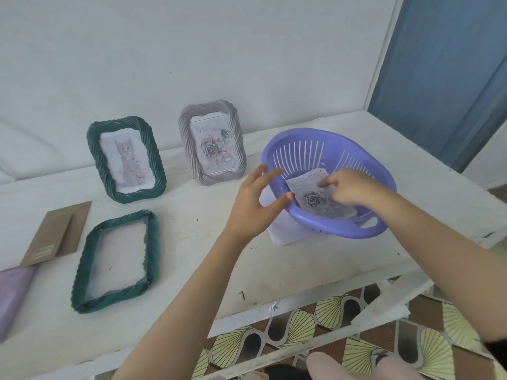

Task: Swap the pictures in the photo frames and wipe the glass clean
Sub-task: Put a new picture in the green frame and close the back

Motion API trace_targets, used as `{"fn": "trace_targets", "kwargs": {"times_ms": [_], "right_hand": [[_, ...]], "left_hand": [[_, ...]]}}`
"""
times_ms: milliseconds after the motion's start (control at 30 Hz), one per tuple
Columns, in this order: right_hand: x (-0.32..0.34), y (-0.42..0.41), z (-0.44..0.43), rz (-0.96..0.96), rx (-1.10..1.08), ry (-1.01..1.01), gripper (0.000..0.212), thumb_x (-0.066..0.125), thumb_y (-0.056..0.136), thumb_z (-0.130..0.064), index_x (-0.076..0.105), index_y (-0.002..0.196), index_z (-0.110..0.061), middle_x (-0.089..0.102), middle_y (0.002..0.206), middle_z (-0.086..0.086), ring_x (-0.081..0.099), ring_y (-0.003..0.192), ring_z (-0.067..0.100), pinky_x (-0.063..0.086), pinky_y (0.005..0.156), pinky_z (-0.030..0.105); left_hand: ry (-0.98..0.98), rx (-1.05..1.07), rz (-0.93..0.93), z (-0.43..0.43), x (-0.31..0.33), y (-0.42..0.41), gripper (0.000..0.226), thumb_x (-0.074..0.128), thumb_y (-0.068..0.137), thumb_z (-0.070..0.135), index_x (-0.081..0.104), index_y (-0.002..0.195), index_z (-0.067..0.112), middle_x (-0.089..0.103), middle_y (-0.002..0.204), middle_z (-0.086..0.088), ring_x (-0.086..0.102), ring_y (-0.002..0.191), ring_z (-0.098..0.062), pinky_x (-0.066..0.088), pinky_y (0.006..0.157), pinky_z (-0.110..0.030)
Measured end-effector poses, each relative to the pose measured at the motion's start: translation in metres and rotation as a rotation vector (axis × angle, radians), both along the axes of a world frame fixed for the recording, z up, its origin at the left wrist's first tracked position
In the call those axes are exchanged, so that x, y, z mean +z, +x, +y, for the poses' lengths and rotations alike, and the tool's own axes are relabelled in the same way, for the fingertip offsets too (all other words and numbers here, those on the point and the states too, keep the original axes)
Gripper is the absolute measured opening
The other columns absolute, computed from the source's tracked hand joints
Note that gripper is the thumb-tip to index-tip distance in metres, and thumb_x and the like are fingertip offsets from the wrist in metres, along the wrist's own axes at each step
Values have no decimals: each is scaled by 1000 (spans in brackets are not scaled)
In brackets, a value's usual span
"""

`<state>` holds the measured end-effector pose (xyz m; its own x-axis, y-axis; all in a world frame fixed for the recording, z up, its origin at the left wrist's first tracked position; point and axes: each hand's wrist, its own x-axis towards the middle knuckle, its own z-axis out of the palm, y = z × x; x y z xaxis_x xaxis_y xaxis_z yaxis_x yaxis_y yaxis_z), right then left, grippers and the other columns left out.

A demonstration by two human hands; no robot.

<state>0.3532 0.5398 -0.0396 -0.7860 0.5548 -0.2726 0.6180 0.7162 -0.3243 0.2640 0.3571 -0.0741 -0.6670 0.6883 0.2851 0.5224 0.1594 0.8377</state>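
Observation:
A purple slotted basket (301, 141) sits on the white table (192, 215) at the right. Inside it lies a rose picture (310, 198). My right hand (348, 187) reaches into the basket and pinches that picture. My left hand (255, 201) hovers open at the basket's left rim, thumb near the edge. A green frame (79, 270) lies face down on the table, its back open with paper inside. Behind it a second green frame (94, 149) stands with a cat picture. A grey frame (238, 141) stands upright with a rose picture.
A brown cardboard backing board (55, 231) lies at the far left, next to a pale purple cloth (13, 292). A white sheet (282, 231) sticks out under the basket. A screw (242, 294) lies near the table's front edge. Patterned floor shows below.

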Motion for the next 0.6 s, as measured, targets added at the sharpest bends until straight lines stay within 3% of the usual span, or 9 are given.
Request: {"fn": "trace_targets", "kwargs": {"times_ms": [67,100,200,267,433,600], "right_hand": [[-2,-1,-1,-141,35,61,57,63,82,-10,47,135,-23,47,138,7,48,122,27,41,87,25],[-3,0,-3,-180,34,75,63,68,79,-14,44,136,-23,46,138,8,49,120,27,43,83,26],[-3,0,-8,-222,23,90,69,73,74,-20,42,136,-21,50,129,9,55,103,26,42,53,25],[-3,0,-7,-188,-14,73,70,74,74,-16,41,136,-18,51,127,10,56,99,27,37,46,24],[-6,4,0,71,-113,138,46,59,80,2,47,124,-7,56,114,16,56,100,33,44,67,33],[1,13,4,323,-182,223,48,49,79,5,51,124,-11,59,114,17,54,102,36,45,77,37]], "left_hand": [[-39,14,2,1,1,-1,39,69,81,30,61,119,28,35,147,3,27,136,0,23,100,-16],[-42,18,2,0,1,-1,38,70,80,31,63,117,27,35,148,3,28,136,0,23,100,-15],[-45,24,12,-2,1,-2,38,71,79,33,64,116,28,36,148,3,29,135,-1,23,100,-16],[-41,16,0,-3,2,-1,38,70,79,34,63,116,29,35,148,4,28,135,0,23,101,-17],[-31,2,-20,-2,2,1,37,70,80,33,63,116,28,33,149,4,27,136,0,23,101,-17],[-57,11,13,-2,2,-3,43,71,78,36,60,119,30,37,147,3,29,136,-3,24,103,-21]]}}
